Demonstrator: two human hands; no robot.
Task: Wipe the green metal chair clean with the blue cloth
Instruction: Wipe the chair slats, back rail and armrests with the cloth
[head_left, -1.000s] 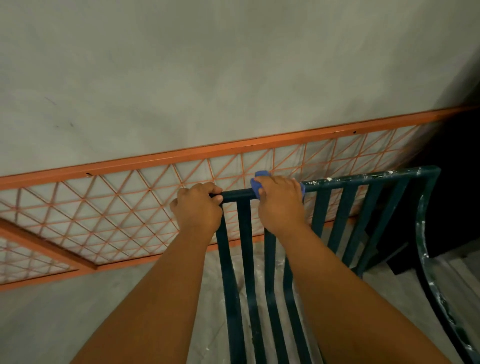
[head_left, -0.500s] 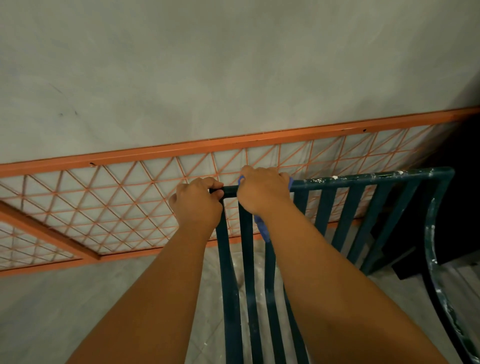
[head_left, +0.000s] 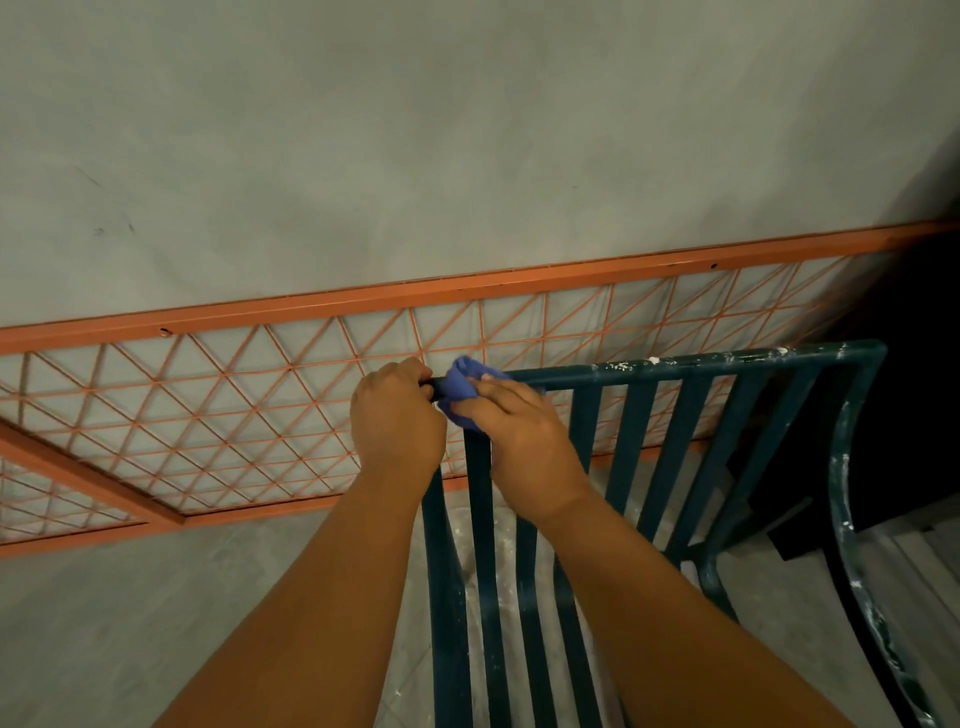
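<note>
1. Green metal chair (head_left: 670, 447) fills the lower right of the head view, its slatted back facing the camera, white specks along the top rail and right arm
2. Left hand (head_left: 397, 415) is clenched around the rail's left corner
3. Right hand (head_left: 519, 431) presses the blue cloth (head_left: 465, 387) onto the rail just beside the left hand, fingers curled over the cloth
4. Orange mesh panel (head_left: 218, 405) leans on the grey wall (head_left: 467, 145) behind the chair

Green slatted chair (head_left: 691, 364) paint-flecked; bunched blue cloth (head_left: 464, 384) on top rail.
</note>
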